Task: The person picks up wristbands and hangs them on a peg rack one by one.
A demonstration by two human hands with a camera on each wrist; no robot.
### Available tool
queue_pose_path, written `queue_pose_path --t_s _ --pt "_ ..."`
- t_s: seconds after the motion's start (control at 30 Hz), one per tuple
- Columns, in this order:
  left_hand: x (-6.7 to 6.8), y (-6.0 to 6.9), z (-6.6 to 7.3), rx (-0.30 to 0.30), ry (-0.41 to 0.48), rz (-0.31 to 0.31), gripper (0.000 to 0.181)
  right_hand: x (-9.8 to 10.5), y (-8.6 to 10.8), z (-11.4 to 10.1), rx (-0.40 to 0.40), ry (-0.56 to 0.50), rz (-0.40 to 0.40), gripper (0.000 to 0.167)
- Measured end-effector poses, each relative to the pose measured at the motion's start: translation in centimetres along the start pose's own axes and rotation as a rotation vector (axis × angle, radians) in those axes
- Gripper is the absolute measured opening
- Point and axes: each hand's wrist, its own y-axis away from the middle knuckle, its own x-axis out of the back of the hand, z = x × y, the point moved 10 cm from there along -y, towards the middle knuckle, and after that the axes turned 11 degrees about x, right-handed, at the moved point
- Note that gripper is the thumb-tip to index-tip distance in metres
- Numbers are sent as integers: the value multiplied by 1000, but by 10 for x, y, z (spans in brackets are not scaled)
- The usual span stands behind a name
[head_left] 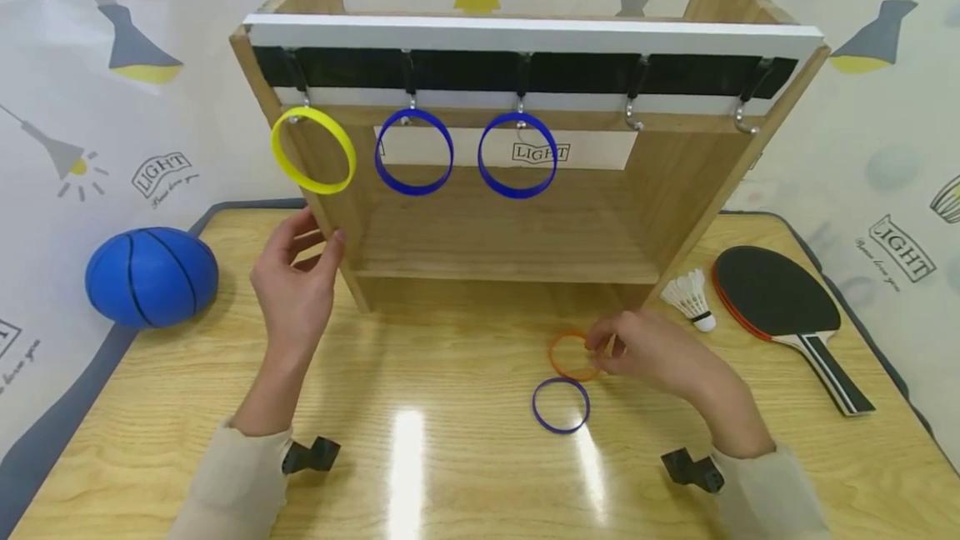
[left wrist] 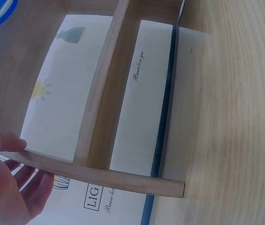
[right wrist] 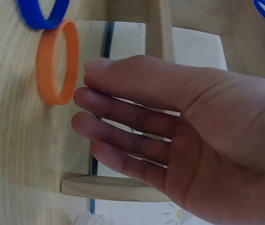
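Observation:
A wooden stand [head_left: 480, 261] carries a row of hooks; a yellow ring [head_left: 335, 187] and two blue rings [head_left: 414, 189] [head_left: 517, 192] hang from the three left hooks. My left hand [head_left: 296, 282] grips the stand's left side panel, thumb on one face and fingers on the other, as the left wrist view shows too. On the table lie an orange ring [head_left: 555, 361] and, touching it nearer me, a blue ring [head_left: 537, 418]. My right hand [head_left: 660, 352] is beside the orange ring; in the right wrist view its fingers, slightly bent, stop short of the orange ring [right wrist: 46, 70] and hold nothing.
Two hooks [head_left: 633, 117] [head_left: 742, 121] at the right carry no ring. A blue ball [head_left: 152, 277] sits left of the stand. To the right lie a shuttlecock [head_left: 690, 298] and a black table tennis paddle [head_left: 776, 290]. A printed cloth [head_left: 911, 165] stands behind.

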Motion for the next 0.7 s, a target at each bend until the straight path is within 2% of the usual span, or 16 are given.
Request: queue_pose_path --t_s 0.2,0.47,0.7 --pt "0 1 0 -5 1 3 31 -9 0 4 11 -22 -28 19" --pt "2 0 0 5 -18 11 31 -16 -7 1 64 41 -5 19" --pt "1 0 1 6 -13 8 31 -20 -6 0 71 62 -38 19"
